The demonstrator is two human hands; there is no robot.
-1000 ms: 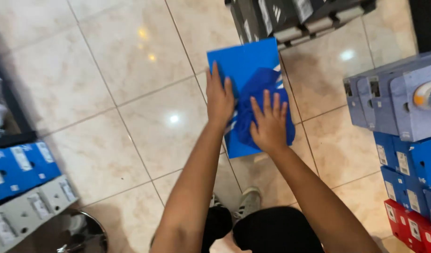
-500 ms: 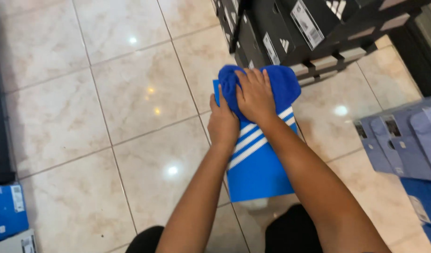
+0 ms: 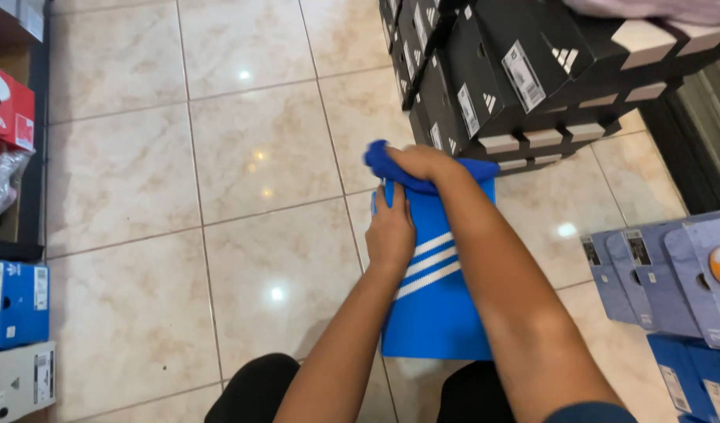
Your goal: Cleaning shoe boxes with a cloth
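**Cloth now at far end of blue box, both hands on it**

Head view, only cam I've got. Vs. approx. 1 s ago: the flat blue cardboard shoe box with three white diagonal stripes (image 3: 436,290) sat further off and squarer in frame, w/ both hands spread on top. Half a sec ago the hands had already gone to its far end w/ the blue cloth bunched there. Now the box runs lengthwise from my knees out toward the stack of black shoe boxes (image 3: 501,78), and the crumpled blue cloth (image 3: 391,163) sits right at the far edge, spilling a bit over the far-left corner. I judge the wipe has covered the lid's length and reached the end of a stroke.

Right hand (image 3: 424,163): clenched down on the cloth, knuckles up, pressing it onto the box's far edge. Left hand (image 3: 391,231): flat, fingers pointing fwd, resting on the lid's left side just behind the cloth; not gripping anything I can see, prob. steadying.

Box look: bright blue, smooth, stripes clean, no dents visible; near end hidden betw. my dark-clad legs. It lies on the beige glossy tiled floor (image 3: 242,172), far end just short of the black stack, touching or not I can't tell.

Around: pale lilac-blue boxes (image 3: 665,266) by the floor's right edge, blue and white boxes (image 3: 15,301) at left edge.
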